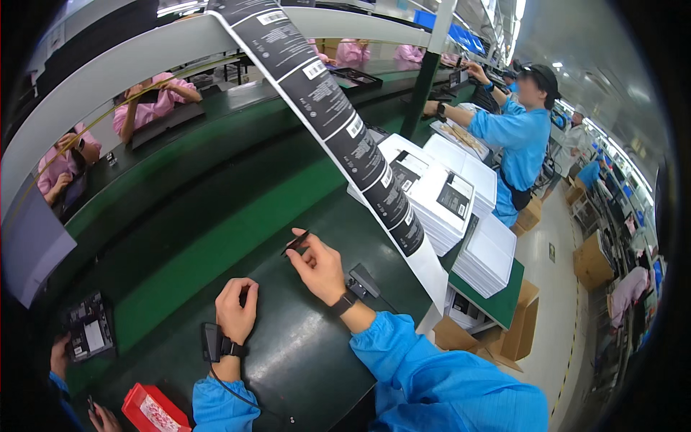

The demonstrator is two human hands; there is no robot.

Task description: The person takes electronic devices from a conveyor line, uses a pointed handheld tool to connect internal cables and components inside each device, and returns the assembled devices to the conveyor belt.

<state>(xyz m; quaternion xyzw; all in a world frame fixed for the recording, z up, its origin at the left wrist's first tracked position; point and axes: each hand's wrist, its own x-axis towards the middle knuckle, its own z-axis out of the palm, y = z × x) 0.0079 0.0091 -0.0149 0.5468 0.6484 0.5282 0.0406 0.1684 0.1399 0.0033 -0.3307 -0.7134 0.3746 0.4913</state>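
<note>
My right hand (317,270) is raised a little over the dark green bench (317,345), pinching a slim dark piece (296,243) between thumb and fingers; its exact kind is too small to make out. To its left, my left hand (236,311) rests on the bench with its fingers curled in, and nothing shows sticking out of it. Both wrists wear black straps; a small black box (211,341) with a cable sits at the left wrist, and another black box (365,279) is beside the right one.
A long strip of dark labels (331,115) slants down on my right. Beyond it stand stacks of white boxes (439,209). A red bin (155,409) is at the lower left, near another person's hands and an opened electronic device (90,327). A co-worker in blue (515,137) stands to the right.
</note>
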